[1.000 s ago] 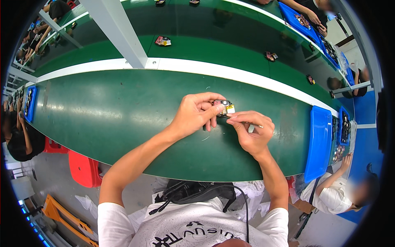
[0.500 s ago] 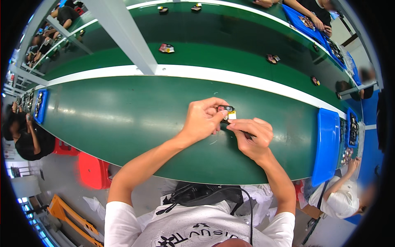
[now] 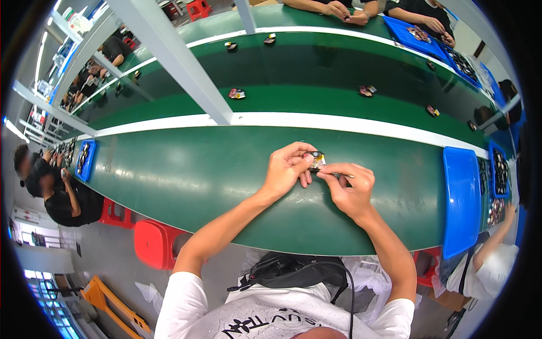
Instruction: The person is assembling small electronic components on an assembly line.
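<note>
Over the middle of the green table, my left hand is closed on a small electronic assembly. It has a black casing and a pale block with yellow tape, probably a battery. My left fingers cover part of it. Close on its right, my right hand pinches a thin, slim tool, whose exact kind I cannot make out. The tool's tip end is at the lower edge of the assembly, and whether it touches is too small to tell.
A blue tray lies at the table's right end. Beyond a white rail, a dark green belt carries several similar assemblies. A grey post rises left of centre. Co-workers sit around, one at left. A red stool stands at lower left.
The view has tilted up, showing more of the far side. My right hand has turned slightly, so the slim tool now lies flatter beside the assembly. My left hand keeps its hold.
</note>
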